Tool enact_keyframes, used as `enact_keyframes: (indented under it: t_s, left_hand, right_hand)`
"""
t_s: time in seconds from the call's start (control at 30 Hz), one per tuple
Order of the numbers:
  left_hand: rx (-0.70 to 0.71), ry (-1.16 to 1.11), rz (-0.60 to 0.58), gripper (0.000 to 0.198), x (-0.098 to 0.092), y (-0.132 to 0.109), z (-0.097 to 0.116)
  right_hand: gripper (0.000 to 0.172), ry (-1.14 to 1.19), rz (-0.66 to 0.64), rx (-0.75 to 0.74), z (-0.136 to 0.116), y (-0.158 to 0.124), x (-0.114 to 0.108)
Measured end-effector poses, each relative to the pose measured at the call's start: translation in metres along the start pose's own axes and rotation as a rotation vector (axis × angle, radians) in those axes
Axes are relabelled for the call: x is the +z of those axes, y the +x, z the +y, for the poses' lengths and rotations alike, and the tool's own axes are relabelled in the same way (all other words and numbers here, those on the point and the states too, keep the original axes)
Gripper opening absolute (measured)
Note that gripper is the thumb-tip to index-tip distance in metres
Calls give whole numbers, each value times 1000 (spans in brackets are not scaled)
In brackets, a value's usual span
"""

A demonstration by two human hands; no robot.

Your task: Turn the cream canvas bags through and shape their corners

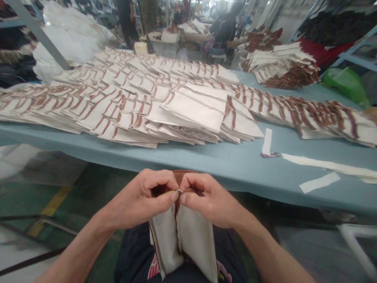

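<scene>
Over my lap hangs a cream fabric piece with brown trim, folded so that two panels drop from a seam in the middle. At the top of that seam my left hand pinches the edge between thumb and forefinger. Right against it, my right hand pinches the same edge from the other side, the thumbs nearly touching. Brown material shows behind and between the hands. The exact bit under the fingertips is mostly covered.
In front, a blue-covered table bears long overlapping rows of cream pieces with brown stripes. White strips lie at the right. Farther back are a pile of cream and brown pieces, a green bag and a person.
</scene>
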State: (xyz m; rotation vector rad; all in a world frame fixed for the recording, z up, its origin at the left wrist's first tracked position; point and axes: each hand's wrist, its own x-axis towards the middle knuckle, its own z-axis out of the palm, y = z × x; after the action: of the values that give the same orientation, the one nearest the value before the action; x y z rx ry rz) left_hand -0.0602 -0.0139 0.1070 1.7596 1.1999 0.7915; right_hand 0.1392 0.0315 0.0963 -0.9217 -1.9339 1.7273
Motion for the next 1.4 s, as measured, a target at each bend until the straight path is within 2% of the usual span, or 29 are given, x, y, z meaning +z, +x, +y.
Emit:
enact_keyframes:
  t_s: [0.1, 0.23, 0.33, 0.47, 0.63, 0.83, 0.93, 1.07, 1.2, 1.33, 1.4]
  left_hand:
    - [-34, -1, 25, 20, 0, -2, -4]
    - [-51, -6, 33, 17, -4, -2, -3]
    - [-86, -54, -27, 19, -13, 3, 2]
    - [-88, -119, -125, 17, -22, 13, 13]
    - [-103, -34, -66, 13, -12, 19, 19]
    - [83, 165, 56, 14, 6, 16, 11]
    - [174, 243, 71, 20, 8, 16, 12]
    - [213, 318, 50, 20, 6, 17, 15]
    - [296, 403, 36, 15, 6, 14, 14]
    - [490, 514, 4, 18, 7, 9, 12]
    - [524, 568, -26, 20, 7, 7, 11]
  right_hand:
    - [18, 52, 0, 36, 6, 5, 4]
    - [11, -160, 35, 25, -2, 6, -2]
    - [11, -230, 9, 30, -14, 5, -12]
    - [15, -153, -20, 66, -24, 1, -23]
    - [16, -167, 10, 65, -20, -3, -26]
    - [14, -334, 89, -12, -12, -5, -22]
    - [14, -425, 98, -64, -12, -6, -22]
    - [15, -500, 103, -179, -13, -5, -25]
    - [12, -393, 90, -181, -13, -5, -32]
    - [9, -167, -21, -125, -7, -6, -37]
    - [6, -31, -95, -73, 0, -7, -37]
